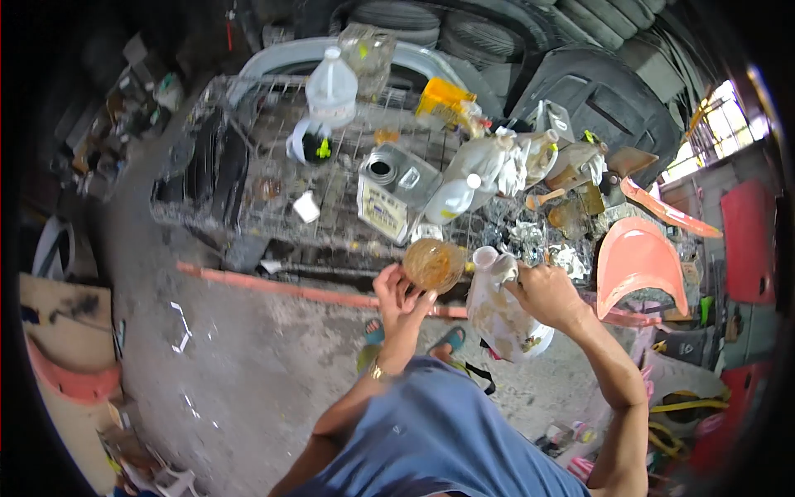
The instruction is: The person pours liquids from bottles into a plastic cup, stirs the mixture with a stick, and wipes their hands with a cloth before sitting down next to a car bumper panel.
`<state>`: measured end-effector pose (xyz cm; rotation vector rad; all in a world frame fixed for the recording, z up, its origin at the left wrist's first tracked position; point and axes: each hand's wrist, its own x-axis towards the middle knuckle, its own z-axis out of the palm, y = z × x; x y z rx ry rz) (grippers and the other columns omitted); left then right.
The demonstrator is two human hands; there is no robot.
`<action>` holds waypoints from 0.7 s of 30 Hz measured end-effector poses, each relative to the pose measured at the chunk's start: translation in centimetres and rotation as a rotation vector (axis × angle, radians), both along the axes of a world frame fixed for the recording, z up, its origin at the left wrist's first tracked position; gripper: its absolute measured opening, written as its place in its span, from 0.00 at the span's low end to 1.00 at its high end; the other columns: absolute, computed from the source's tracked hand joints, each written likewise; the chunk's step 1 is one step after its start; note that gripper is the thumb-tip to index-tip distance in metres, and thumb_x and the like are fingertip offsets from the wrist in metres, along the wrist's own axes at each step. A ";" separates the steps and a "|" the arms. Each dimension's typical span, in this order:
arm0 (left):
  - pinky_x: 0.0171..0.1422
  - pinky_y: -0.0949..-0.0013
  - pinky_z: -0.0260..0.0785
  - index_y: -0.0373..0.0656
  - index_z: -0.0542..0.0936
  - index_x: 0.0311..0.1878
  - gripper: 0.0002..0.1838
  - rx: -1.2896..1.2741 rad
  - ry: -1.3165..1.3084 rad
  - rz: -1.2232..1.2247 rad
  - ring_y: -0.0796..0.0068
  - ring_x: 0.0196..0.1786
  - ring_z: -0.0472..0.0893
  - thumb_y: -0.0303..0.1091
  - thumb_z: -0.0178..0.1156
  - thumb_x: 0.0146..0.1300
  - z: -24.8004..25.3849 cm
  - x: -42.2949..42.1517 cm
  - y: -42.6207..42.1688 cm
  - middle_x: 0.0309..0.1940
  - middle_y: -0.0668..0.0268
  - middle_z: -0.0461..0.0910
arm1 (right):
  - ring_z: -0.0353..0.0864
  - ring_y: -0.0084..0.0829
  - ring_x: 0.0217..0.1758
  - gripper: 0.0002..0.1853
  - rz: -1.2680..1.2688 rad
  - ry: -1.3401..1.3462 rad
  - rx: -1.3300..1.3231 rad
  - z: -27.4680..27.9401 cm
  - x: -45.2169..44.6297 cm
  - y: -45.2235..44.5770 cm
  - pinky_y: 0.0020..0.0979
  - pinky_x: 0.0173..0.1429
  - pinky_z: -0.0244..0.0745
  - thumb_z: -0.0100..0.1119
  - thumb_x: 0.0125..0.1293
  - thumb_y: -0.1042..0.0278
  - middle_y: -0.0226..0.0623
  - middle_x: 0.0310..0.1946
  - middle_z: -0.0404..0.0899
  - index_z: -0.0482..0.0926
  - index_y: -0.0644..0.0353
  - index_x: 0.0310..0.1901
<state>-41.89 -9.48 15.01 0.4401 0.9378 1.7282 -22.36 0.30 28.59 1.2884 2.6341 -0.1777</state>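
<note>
My left hand [402, 296] is wrapped around the side of a round clear plastic cup [434, 266], stained brown inside and tilted so its inside shows. Close by on the right, my right hand [542, 291] grips a white plastic jug [505, 319] near its top, apparently by the handle. The jug is smeared with brown stains, and its open mouth [484, 256] points up beside the cup. A small gap separates the two. I cannot see any liquid passing between them.
A wire-mesh bench [273, 203] ahead bears a rectangular metal can [397, 186], a clear jug [332, 89], a translucent bottle [451, 199] and a yellow container [445, 97]. Salmon-pink curved panels [636, 257] stand at right. A pink strip [281, 287] runs along the bench's near side.
</note>
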 end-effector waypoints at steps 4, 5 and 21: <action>0.68 0.64 0.61 0.45 0.55 0.67 0.35 -0.067 0.068 0.031 0.68 0.66 0.63 0.21 0.61 0.60 1.2 -3.1 -1.2 0.65 0.58 0.59 | 0.83 0.49 0.28 0.19 -0.110 0.144 0.121 5.5 0.7 4.8 0.47 0.39 0.76 0.53 0.68 0.55 0.49 0.21 0.80 0.77 0.67 0.31; 0.70 0.65 0.56 0.48 0.56 0.69 0.35 -0.073 0.105 0.047 0.70 0.66 0.64 0.20 0.60 0.62 0.8 -4.0 -1.7 0.64 0.61 0.62 | 0.82 0.46 0.26 0.20 -0.190 0.245 0.086 7.7 0.4 6.5 0.46 0.38 0.76 0.52 0.68 0.56 0.47 0.18 0.79 0.77 0.67 0.29; 0.73 0.54 0.58 0.45 0.57 0.66 0.30 -0.149 0.147 0.406 0.65 0.67 0.65 0.31 0.58 0.65 0.6 -8.7 -7.6 0.64 0.58 0.62 | 0.82 0.52 0.47 0.24 -0.430 0.782 0.346 4.2 -14.0 30.9 0.47 0.52 0.76 0.54 0.67 0.49 0.55 0.40 0.83 0.81 0.69 0.42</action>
